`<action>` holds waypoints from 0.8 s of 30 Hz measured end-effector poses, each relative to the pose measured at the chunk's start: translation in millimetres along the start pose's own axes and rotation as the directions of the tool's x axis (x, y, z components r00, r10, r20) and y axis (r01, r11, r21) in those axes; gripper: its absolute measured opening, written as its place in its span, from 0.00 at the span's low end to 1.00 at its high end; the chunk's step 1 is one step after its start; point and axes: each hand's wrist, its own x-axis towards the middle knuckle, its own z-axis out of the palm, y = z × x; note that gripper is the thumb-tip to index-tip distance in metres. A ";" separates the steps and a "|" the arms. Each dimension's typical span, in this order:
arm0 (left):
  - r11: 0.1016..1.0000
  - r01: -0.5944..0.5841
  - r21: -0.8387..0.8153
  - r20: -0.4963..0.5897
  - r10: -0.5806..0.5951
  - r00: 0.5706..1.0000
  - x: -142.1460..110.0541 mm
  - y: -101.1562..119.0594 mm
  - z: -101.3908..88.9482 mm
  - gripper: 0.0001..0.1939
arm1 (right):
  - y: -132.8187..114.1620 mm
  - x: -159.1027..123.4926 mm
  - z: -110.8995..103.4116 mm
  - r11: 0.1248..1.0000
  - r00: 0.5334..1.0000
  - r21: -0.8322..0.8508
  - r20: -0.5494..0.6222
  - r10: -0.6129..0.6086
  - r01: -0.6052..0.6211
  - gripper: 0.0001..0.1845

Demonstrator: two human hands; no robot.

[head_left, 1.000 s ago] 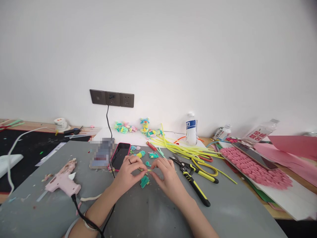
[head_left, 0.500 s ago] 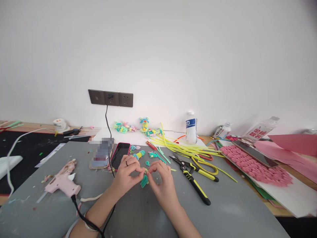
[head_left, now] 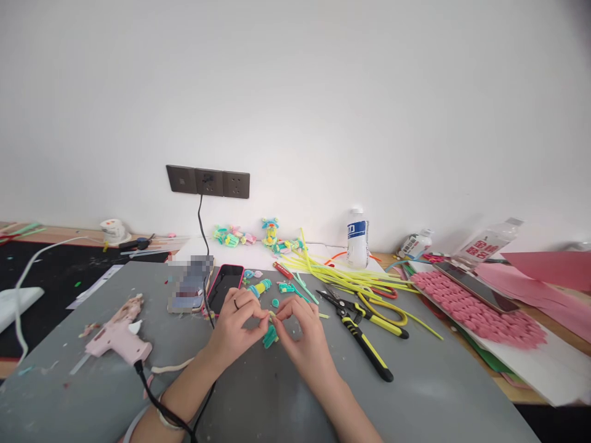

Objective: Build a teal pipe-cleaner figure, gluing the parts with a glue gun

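My left hand [head_left: 237, 326] and my right hand [head_left: 302, 332] meet over the grey mat [head_left: 258, 394], fingertips pinched together on a short yellow-green pipe-cleaner piece [head_left: 272, 315]. A ring shows on a left finger. Just below the fingertips lies a small teal pipe-cleaner shape [head_left: 269, 336] on the mat. More small teal and yellow pieces [head_left: 261, 287] lie beyond the hands, near a pink-cased phone [head_left: 223, 288].
A pink glue gun [head_left: 117, 336] with a black cord lies at the left. Yellow-handled cutters [head_left: 364, 335] lie right of my hands. Yellow pipe cleaners [head_left: 341, 277], bottles [head_left: 356, 239], a second phone [head_left: 473, 286] and pink discs [head_left: 480, 314] fill the right side.
Both hands have drawn closer together and slightly nearer me, the fingertips now pinched on the small yellow-green piece. Nothing else on the mat has moved.
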 end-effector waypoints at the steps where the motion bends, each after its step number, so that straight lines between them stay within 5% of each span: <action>1: 1.000 -0.002 0.006 -0.003 0.002 1.000 -0.5 0.0 0.4 0.13 | -1.2 0.2 1.9 1.000 1.000 0.009 -0.008 -0.002 0.002 0.10; 8: 0.999 0.031 -0.010 -0.003 -0.031 1.000 -3.1 -1.6 -2.0 0.12 | -1.8 3.5 4.5 1.000 0.999 -0.024 -0.046 -0.010 0.009 0.09; 11: 0.979 0.137 -0.147 0.086 -0.126 0.988 -1.2 -2.0 -4.9 0.05 | 3.6 5.9 -6.1 0.996 0.999 -0.087 -0.016 -0.027 0.026 0.08; 15: 0.901 0.287 -0.327 0.231 -0.218 0.948 1.4 -2.1 -3.9 0.09 | 9.8 9.1 -23.4 0.977 0.986 -0.148 0.087 -0.144 0.156 0.07; 24: 0.809 0.452 -0.376 0.428 -0.281 0.859 0.0 -2.2 1.2 0.13 | 7.1 13.2 -32.3 0.957 0.967 -0.188 0.168 -0.191 0.222 0.05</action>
